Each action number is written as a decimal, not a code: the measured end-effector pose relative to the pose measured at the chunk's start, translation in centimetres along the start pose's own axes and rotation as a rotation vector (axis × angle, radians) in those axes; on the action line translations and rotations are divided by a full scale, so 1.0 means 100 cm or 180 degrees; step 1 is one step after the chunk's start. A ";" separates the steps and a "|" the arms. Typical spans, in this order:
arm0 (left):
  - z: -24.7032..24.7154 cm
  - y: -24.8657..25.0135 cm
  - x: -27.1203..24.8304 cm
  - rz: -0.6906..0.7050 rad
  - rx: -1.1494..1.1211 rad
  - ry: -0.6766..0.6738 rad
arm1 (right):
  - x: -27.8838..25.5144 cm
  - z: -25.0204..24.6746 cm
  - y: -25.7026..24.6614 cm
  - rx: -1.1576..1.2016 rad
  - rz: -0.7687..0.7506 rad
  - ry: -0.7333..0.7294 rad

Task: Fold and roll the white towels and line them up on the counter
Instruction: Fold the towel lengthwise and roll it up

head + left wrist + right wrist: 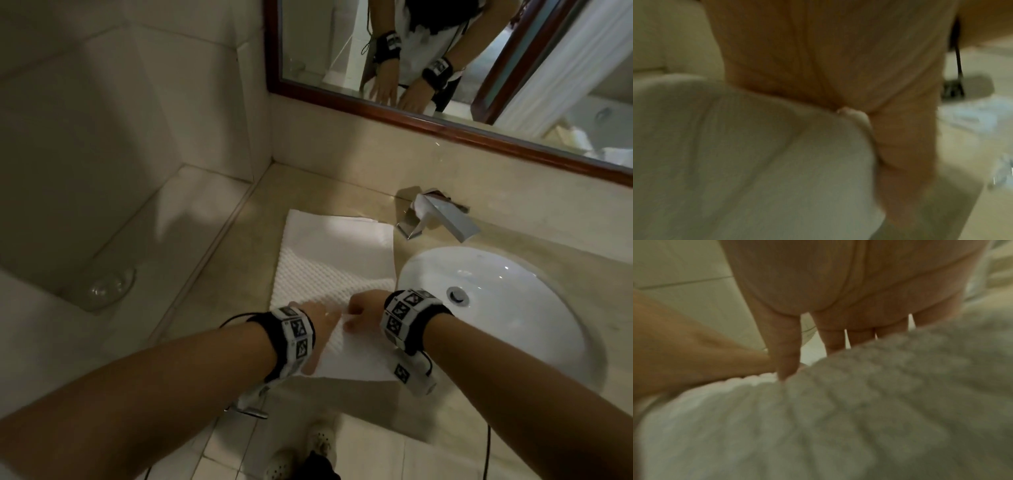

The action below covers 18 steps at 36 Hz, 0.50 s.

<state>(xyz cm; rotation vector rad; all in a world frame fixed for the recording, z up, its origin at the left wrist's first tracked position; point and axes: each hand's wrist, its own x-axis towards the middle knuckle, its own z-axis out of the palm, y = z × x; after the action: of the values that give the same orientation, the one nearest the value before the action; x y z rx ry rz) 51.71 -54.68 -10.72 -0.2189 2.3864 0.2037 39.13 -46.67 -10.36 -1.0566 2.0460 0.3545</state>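
Dim tiled bathroom (102, 102) — wood-framed mirror (428, 51)

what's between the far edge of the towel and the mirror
In the head view, only bare beige counter and the low backsplash lie between the white towel and the mirror; the faucet stands off to the right.

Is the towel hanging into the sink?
No, the towel lies flat on the counter left of the sink.

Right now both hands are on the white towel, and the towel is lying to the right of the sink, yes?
Not quite. Both hands, left and right, are on the white towel, but the head view shows it lying to the left of the sink, not the right.
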 end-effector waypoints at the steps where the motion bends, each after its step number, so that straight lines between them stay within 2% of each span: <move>1: 0.000 -0.001 0.002 -0.0040 -0.0113 0.0032 | 0.000 0.000 -0.002 -0.0035 -0.0074 0.0056; 6: -0.023 -0.018 0.008 -0.0144 -0.0675 -0.0047 | -0.001 0.011 -0.015 -0.0235 -0.0517 0.0175; 10: -0.029 -0.022 0.018 -0.0366 -0.0628 -0.0093 | 0.002 0.017 -0.020 -0.0727 -0.0359 0.0396; 16: -0.027 -0.017 0.031 -0.0574 -0.0661 0.0567 | 0.014 -0.004 -0.019 -0.0338 -0.0159 0.0300; 18: -0.027 -0.013 0.032 -0.0621 -0.0562 0.0459 | 0.025 -0.011 -0.016 -0.0450 -0.0176 0.0317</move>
<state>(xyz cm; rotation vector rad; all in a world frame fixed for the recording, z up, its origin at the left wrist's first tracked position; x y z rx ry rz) 47.87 -56.85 -11.07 -0.5636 2.4707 0.3162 38.95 -49.61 -11.38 -1.2360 2.0998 0.4311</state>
